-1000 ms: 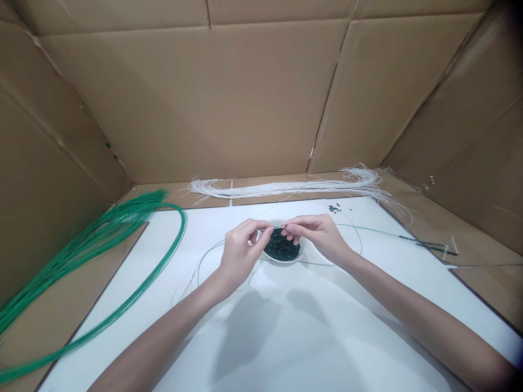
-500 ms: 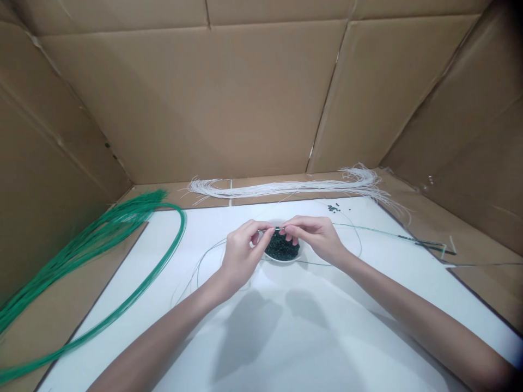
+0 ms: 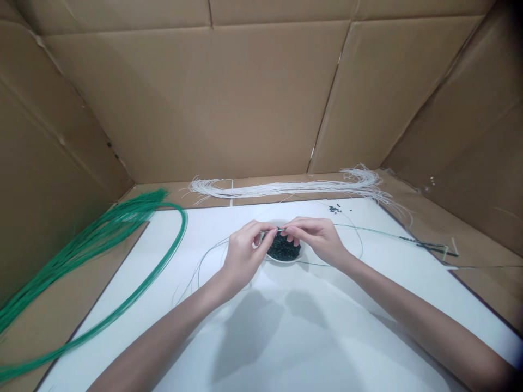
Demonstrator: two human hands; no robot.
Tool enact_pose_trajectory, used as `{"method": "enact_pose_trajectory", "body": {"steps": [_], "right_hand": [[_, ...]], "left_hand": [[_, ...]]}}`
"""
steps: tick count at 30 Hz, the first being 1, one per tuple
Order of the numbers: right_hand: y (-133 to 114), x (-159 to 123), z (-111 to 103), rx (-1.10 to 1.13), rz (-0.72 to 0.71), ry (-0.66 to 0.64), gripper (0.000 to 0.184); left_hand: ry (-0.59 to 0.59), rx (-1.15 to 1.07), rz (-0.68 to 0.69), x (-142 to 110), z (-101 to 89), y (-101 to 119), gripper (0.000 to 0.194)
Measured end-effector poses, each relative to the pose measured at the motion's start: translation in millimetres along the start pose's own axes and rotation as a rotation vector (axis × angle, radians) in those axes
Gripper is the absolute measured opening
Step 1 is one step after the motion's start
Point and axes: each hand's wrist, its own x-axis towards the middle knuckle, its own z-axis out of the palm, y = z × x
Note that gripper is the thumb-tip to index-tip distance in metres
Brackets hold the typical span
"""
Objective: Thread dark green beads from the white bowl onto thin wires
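Note:
Above a white bowl (image 3: pixel 285 262) of small dark green beads (image 3: pixel 283 248), my two hands meet fingertip to fingertip. My left hand (image 3: pixel 247 251) pinches a thin green string between thumb and forefinger. Opposite it, my right hand (image 3: pixel 316 235) is also closed in a pinch on the string, close to the left fingertips. Whether a bead sits between the fingers is too small to tell. The green string (image 3: pixel 368 231) runs out past both hands, looping on the white board at left and stretching right to dark beaded ends (image 3: pixel 429 244).
A bundle of green strings (image 3: pixel 134 294) curves along the left side. White strings (image 3: pixel 269 189) lie across the back. Several loose dark beads (image 3: pixel 335 209) rest on the white board (image 3: pixel 183 348) at the back right. Cardboard walls (image 3: pixel 245 98) enclose the back and sides.
Both hands hold nearly the same pinch over the bowl. The whole view has shifted very slightly; nothing else visibly differs.

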Motion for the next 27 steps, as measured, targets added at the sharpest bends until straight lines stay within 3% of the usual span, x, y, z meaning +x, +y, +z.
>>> {"method": "enact_pose_trajectory", "body": {"steps": [16, 27], "right_hand": [[-0.9, -0.8, -0.5, 0.001, -0.011, 0.008, 0.019], [-0.7, -2.3, 0.7, -0.355, -0.188, 0.03, 0.021]], "left_hand": [[-0.007, -0.002, -0.012, 0.0, -1.2, 1.3, 0.016], [-0.016, 0.034, 0.035, 0.0, -0.3, -1.3, 0.013]]}}
